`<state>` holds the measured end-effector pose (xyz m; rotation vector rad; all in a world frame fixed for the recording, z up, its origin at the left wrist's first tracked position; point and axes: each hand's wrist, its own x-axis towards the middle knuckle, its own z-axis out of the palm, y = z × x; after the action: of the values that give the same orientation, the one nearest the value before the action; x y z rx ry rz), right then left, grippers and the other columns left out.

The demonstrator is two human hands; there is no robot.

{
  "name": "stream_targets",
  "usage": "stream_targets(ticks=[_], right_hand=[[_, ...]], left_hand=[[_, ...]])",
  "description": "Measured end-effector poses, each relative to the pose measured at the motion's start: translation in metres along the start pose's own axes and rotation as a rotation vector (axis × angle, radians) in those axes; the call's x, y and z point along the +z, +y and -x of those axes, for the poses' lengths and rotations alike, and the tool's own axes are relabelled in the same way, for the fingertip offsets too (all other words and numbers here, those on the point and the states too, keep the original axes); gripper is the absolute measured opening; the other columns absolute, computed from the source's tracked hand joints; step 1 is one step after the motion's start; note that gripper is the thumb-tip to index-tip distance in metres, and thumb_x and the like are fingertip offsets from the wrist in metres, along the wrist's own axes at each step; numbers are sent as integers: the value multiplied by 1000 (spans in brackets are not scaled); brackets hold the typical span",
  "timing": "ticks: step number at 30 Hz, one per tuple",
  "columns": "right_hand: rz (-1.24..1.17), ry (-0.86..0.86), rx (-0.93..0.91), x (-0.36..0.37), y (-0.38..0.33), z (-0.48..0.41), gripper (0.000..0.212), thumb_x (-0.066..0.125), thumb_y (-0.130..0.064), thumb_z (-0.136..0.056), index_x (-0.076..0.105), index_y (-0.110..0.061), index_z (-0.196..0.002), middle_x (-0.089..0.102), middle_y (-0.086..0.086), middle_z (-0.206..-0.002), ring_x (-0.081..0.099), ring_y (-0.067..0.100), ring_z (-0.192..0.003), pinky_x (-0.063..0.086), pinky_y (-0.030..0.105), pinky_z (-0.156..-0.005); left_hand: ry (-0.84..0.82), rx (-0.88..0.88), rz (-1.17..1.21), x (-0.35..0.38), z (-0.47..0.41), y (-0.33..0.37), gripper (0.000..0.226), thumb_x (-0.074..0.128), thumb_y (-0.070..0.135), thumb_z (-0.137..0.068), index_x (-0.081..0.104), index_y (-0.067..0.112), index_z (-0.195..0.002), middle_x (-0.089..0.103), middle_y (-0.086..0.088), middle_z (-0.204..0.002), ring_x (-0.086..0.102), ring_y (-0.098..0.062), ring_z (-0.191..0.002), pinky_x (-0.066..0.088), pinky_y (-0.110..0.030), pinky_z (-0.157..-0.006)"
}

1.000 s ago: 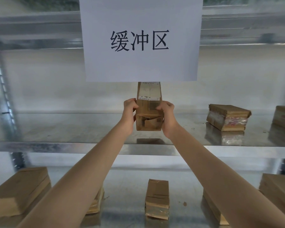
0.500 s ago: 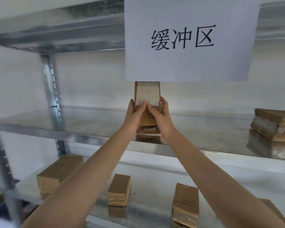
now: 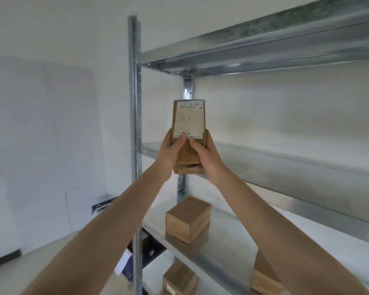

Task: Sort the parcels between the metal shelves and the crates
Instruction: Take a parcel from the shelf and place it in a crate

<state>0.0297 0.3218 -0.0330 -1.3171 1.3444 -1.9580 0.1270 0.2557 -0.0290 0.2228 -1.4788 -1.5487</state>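
Gripping the lower half of the parcel [image 3: 189, 116], your left hand [image 3: 170, 151] and right hand [image 3: 207, 158] are both curling round its long edges, with the thumbs pressing on the near face just under the white label [image 3: 189, 124]. You are holding it upright in the air, clear of any shelf, with the front post [image 3: 134, 103] standing at its 9 o'clock and the middle shelf [image 3: 285, 167] running away at its 3 o'clock. The carton is looking stiff, small and probably light. Its bottom flaps are appearing crumpled, though, so you are better off keeping your fingers on the firm side walls than squeezing that end. Smooth cardboard may be slipping a little if your grip is loosening. At the parcel's 6 o'clock a brown box [image 3: 188, 218] is sitting on the lower shelf [image 3: 222, 248], and a bottom box [image 3: 179, 279] is showing farther down, partly cut off.
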Motion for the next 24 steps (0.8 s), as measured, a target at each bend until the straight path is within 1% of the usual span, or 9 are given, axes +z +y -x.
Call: stream_targets(ticks=[2, 4, 6, 8, 10, 14, 18, 20, 24], right_hand=[[1, -56, 15, 53, 20, -14, 54, 62, -27, -97, 40, -28, -146, 60, 1, -134, 62, 21, -119, 55, 41, -97], [-15, -121, 36, 102, 40, -25, 54, 61, -29, -98, 38, -30, -147, 60, 0, -134, 61, 19, -118, 55, 31, -89], [-20, -193, 55, 149, 61, -36, 53, 59, -30, -100, 37, -31, -148, 58, -2, -136, 61, 14, -115, 54, 25, -82], [-38, -252, 77, 193, 82, -47, 52, 57, -29, -101, 36, -32, -148, 58, -4, -135, 61, 6, -107, 53, 15, -70], [-64, -310, 92, 234, 105, -60, 50, 56, -26, -101, 37, -30, -148, 59, -3, -134, 61, 4, -105, 52, 11, -64], [-96, -439, 145, 306, 157, -90, 47, 55, -23, -101, 40, -27, -145, 60, -1, -132, 64, 8, -106, 55, 15, -68], [-133, -504, 157, 363, 203, -139, 46, 56, -26, -101, 40, -29, -144, 59, -3, -133, 63, 9, -110, 53, 18, -74], [-141, -538, 150, 386, 220, -172, 46, 56, -28, -101, 40, -31, -144, 59, -6, -133, 61, 9, -113, 52, 20, -77], [-143, -586, 149, 424, 254, -243, 47, 57, -28, -100, 41, -31, -144, 59, -4, -135, 60, 16, -120, 52, 33, -92]], left_hand=[[60, 0, -7, -57, -2, 7, 38, 55, 18, -100, 50, 16, -137, 67, -7, -122, 69, -19, -103, 59, -26, -75], [122, 2, -46, -110, -1, 12, 35, 54, 19, -100, 50, 18, -135, 68, -2, -116, 70, -13, -96, 58, -23, -71], [179, 1, -94, -161, -2, 14, 35, 54, 20, -101, 51, 18, -135, 68, -3, -118, 69, -17, -100, 59, -27, -76], [238, 13, -123, -209, -3, 15, 36, 54, 20, -101, 50, 16, -137, 66, -7, -123, 67, -23, -108, 58, -33, -85], [304, 24, -140, -253, -5, 14, 35, 53, 19, -101, 50, 15, -136, 66, -9, -124, 67, -23, -108, 59, -31, -83], [429, -3, -168, -332, -12, 4, 33, 53, 21, -101, 51, 17, -134, 67, -7, -122, 70, -16, -98, 59, -26, -71], [487, -6, -224, -400, -49, -5, 37, 52, 19, -102, 47, 15, -138, 64, -8, -127, 68, -19, -106, 59, -25, -73], [511, -4, -232, -426, -75, -9, 38, 52, 19, -102, 47, 17, -139, 64, -7, -128, 67, -17, -105, 58, -23, -73], [559, -5, -260, -472, -132, -20, 40, 51, 22, -102, 44, 18, -141, 63, -5, -128, 68, -11, -100, 57, -19, -69]])
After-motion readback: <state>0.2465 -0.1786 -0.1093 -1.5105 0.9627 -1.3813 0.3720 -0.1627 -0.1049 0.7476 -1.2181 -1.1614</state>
